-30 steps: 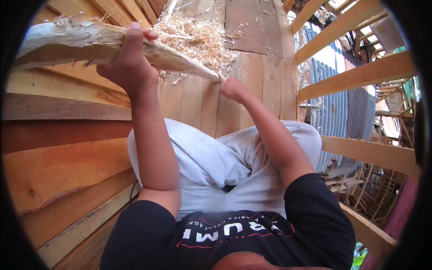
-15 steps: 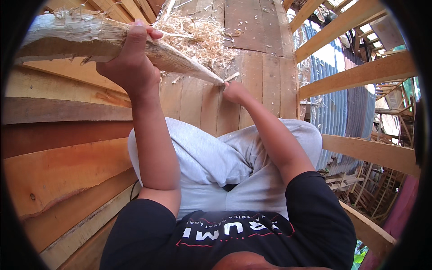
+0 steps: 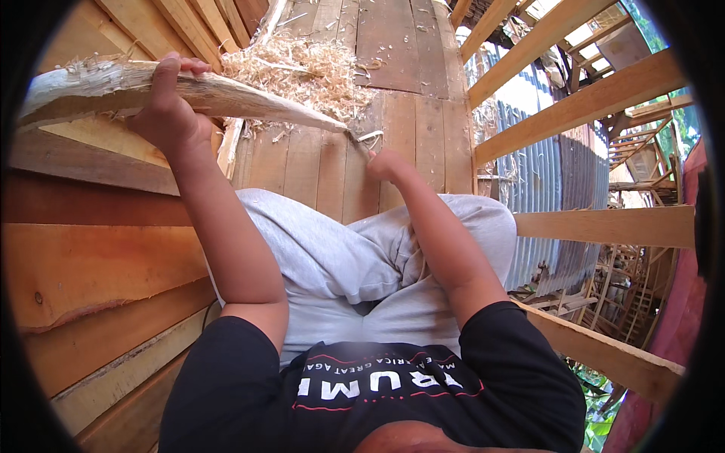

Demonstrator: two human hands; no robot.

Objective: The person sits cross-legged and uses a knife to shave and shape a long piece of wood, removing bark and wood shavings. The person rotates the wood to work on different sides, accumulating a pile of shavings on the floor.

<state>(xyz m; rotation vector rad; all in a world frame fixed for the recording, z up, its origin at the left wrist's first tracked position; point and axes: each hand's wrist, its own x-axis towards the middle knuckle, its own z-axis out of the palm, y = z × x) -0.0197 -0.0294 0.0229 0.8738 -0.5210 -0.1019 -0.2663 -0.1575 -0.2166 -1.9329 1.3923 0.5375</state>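
Gripping wood point(image 3: 253, 100) with left fingers point(image 3: 165, 75), likely to steady its tip against the knife point(image 3: 358, 141) clasped by right fingers point(image 3: 377, 161), with shavings point(image 3: 310, 74) beyond.

L hand point(image 3: 172, 113) wrapped round rough, pale wood pc. point(image 3: 253, 100), tapered end pointing R. R hand point(image 3: 387, 165) grips thin dark tool point(image 3: 361, 145), tip at wood's narrow end; exact type unclear. Shavings point(image 3: 306, 81) heaped on plank flr. point(image 3: 393, 60) just beyond wood. Wooden rails point(image 3: 581, 107) at R, corrug. metal sheets point(image 3: 517, 151) past them.
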